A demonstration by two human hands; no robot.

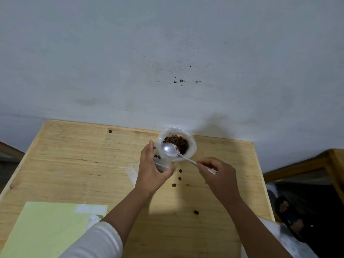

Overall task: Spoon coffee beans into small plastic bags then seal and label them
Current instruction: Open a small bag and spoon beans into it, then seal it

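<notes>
The small clear bag (161, 162), a few beans inside, stands upright on the bench (74, 157), wrapped by the curled fingers of the left hand (151, 169), thumb on its near side. The spoon (172, 150), bowl empty, hangs over the bag's mouth beside the open bean bag (177, 143); the right hand (218, 173) pinches its handle, wrist raised. Loose beans (176, 178) lie between the hands.

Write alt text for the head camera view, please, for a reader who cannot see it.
Over a wooden table, the left hand holds a small clear plastic bag while the right hand holds an empty spoon above a bag of coffee beans. Loose beans lie nearby.
</notes>
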